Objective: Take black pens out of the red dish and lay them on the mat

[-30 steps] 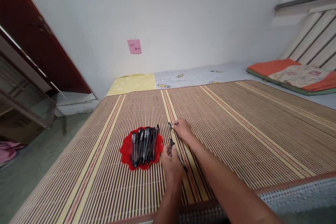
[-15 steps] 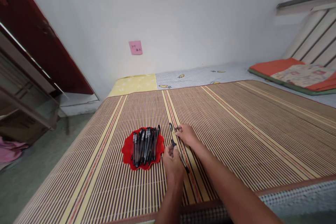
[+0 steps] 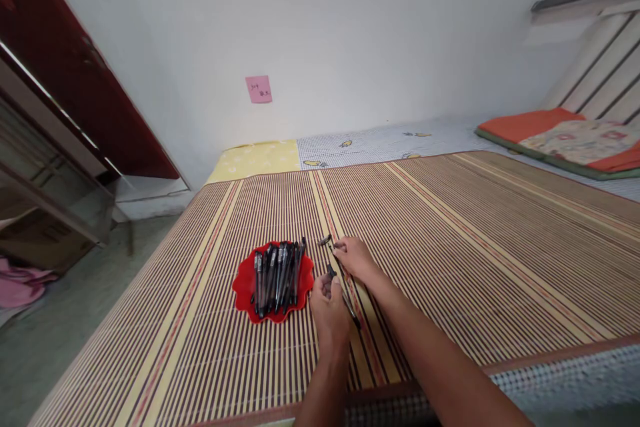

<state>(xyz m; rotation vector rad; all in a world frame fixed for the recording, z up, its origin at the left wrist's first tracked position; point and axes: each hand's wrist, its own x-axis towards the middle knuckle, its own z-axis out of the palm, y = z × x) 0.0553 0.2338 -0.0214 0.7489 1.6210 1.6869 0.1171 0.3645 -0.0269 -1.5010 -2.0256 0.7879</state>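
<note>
My left hand is closed around a black pen, which slants from beyond my fingertips down to the right past my hand. My right hand is farther forward, its thumb and fingers pinched together. At those fingertips is a small dark piece, blurred, which looks like a pen cap. Left of my hands sits a red scalloped plate bearing a bundle of black pens, laid roughly side by side and pointing away from me.
A striped bamboo mat covers the bed. Behind it, patterned sheet and yellow cloth run along the wall. An orange and floral folded cloth lies at the right. A pink note is stuck on the wall.
The small dark piece by my right fingertips has turned from nearly upright to slanting sideways. My left hand and the pen in it have stayed nearly still.
</note>
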